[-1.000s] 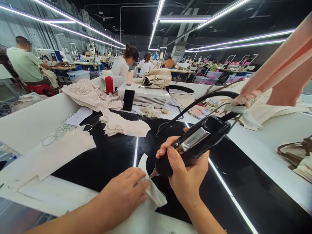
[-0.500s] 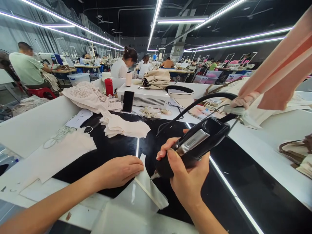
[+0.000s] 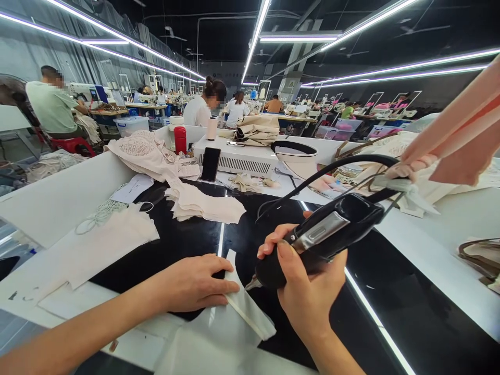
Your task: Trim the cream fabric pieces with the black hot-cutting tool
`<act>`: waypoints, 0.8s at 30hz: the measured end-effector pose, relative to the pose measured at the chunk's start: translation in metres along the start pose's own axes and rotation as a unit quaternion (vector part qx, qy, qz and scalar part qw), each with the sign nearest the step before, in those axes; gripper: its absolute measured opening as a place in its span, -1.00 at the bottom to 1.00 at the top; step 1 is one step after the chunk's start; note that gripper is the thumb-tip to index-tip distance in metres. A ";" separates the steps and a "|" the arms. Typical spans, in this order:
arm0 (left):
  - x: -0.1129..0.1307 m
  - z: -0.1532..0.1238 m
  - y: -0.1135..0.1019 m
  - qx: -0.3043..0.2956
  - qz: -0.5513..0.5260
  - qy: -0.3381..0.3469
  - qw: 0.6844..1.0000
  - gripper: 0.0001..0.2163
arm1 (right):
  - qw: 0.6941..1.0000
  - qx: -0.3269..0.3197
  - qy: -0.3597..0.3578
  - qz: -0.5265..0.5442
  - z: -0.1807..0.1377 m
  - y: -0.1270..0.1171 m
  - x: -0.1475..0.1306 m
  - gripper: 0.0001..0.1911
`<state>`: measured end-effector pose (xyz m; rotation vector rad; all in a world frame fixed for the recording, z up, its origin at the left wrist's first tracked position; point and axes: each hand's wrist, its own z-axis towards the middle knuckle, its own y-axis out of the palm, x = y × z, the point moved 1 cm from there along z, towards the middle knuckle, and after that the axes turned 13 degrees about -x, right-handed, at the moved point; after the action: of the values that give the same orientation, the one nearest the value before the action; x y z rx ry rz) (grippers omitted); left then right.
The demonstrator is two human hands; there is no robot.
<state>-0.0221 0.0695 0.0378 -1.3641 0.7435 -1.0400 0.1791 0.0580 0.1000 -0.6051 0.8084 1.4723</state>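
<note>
- Left hand (image 3: 203,284) has newly spread its fingers onto the narrow cream fabric strip (image 3: 252,311), near centre, probably steadying it.
- Right hand (image 3: 310,284) grips the black silver-panelled handheld tool (image 3: 322,234), tip right of the strip.

I count two hands: one left hand (image 3: 199,286), one right hand (image 3: 308,291). They have one black handheld tool (image 3: 322,234) and one pale strip of cloth (image 3: 255,312) between them. Farther along sit one stack of cut pieces (image 3: 207,203), its layers too tight to number, one phone (image 3: 210,164), one red bottle (image 3: 180,140), one thread cone (image 3: 212,128) and one vented white box (image 3: 230,148). Beyond, I see two people in white (image 3: 196,110), and at far left one person in pale green (image 3: 52,107) on one red stool (image 3: 74,145).
</note>
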 end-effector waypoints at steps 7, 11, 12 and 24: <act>0.001 0.000 0.002 -0.006 -0.009 -0.010 1.000 -0.74 | 1.000 0.006 -0.009 0.009 0.005 0.004 0.006 -0.69; 0.001 0.001 0.004 0.002 -0.012 -0.006 1.000 -0.75 | 1.000 0.003 -0.002 -0.007 0.006 0.007 0.008 -0.72; 0.001 0.002 0.005 0.005 -0.012 -0.006 1.000 -0.74 | 1.000 0.002 -0.001 -0.008 0.006 0.007 0.008 -0.73; 0.003 0.003 0.004 0.016 -0.005 -0.004 1.000 -0.75 | 1.000 0.009 -0.001 0.007 0.013 0.011 0.014 -0.69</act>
<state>-0.0176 0.0677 0.0350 -1.3457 0.7113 -1.0502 0.1687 0.0774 0.0988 -0.5844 0.8244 1.4765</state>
